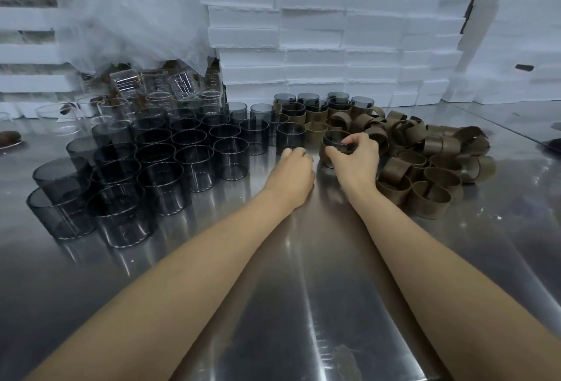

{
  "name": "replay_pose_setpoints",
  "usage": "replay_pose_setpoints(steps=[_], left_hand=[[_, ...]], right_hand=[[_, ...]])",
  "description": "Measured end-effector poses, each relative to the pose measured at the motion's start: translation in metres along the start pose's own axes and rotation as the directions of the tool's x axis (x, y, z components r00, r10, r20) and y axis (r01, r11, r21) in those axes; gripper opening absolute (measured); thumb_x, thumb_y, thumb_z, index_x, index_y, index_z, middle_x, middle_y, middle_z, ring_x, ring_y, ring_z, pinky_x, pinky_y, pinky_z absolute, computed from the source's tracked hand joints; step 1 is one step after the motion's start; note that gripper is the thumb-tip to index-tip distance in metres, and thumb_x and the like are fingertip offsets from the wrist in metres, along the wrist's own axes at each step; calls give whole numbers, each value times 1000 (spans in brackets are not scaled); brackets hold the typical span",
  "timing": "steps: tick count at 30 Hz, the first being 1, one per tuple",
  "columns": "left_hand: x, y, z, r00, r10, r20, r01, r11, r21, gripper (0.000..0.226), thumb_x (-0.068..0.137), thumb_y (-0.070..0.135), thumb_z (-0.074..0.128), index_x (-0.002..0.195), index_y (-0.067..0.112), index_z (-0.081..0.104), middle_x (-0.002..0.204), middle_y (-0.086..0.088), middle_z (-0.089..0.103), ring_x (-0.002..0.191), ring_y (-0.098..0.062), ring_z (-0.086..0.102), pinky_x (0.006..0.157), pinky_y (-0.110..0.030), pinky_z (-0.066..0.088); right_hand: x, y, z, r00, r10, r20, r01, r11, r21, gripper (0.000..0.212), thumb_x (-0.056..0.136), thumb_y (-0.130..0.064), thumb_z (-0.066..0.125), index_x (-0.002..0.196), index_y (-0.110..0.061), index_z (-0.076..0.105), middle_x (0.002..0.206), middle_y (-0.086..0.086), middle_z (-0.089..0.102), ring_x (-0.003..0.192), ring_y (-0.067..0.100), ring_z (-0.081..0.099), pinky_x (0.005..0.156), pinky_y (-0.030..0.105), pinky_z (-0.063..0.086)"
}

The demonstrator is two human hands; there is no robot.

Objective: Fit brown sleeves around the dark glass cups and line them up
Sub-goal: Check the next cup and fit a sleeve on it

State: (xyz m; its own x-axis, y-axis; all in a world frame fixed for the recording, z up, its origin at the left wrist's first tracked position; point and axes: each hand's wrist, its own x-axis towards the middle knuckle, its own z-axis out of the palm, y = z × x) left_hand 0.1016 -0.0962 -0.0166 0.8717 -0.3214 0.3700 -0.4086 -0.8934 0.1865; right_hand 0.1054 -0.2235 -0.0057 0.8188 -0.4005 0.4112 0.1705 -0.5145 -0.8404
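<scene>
I see bare shiny table (pixel 303 274) in the middle, near me. On the left, dark glass cups (pixel 158 168) crowd in. Loose brown sleeves (pixel 425 168) pile up on the right. White foam blocks (pixel 318 47) wall the back.

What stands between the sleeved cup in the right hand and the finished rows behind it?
A few loose brown sleeves lie directly behind the sleeved cup that the right hand grips, before the finished rows. Nothing else visible stands there.

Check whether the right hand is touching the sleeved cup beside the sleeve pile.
Touching. The head view shows the right hand with fingers curled over the rim of the sleeved cup, gripping it.
</scene>
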Motion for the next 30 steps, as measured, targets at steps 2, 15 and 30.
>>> replay_pose_setpoints(steps=[2,15,30], left_hand=[[17,11,7,999,-47,22,47,999,4,30,100,9,40,124,2,56,136,-15,46,119,-32,42,99,-34,35],[70,32,23,988,-154,22,152,984,94,42,98,26,49,134,8,43,149,-17,26,105,-35,61,74,-36,39],[23,20,7,995,2,-102,-15,991,-130,21,92,20,48,108,9,56,124,-6,43,88,-34,59,65,-38,39]], right_hand=[[4,3,0,999,9,-44,-8,1000,14,26,83,-20,74,101,-14,56,123,7,47,95,7,42,81,11,31],[35,5,15,962,-174,-210,226,941,252,20,88,-17,69,97,-13,52,110,5,51,102,13,51,97,23,42],[65,12,32,979,-126,-161,176,922,346,22,87,-22,71,100,-14,55,106,7,62,96,13,59,83,16,48]])
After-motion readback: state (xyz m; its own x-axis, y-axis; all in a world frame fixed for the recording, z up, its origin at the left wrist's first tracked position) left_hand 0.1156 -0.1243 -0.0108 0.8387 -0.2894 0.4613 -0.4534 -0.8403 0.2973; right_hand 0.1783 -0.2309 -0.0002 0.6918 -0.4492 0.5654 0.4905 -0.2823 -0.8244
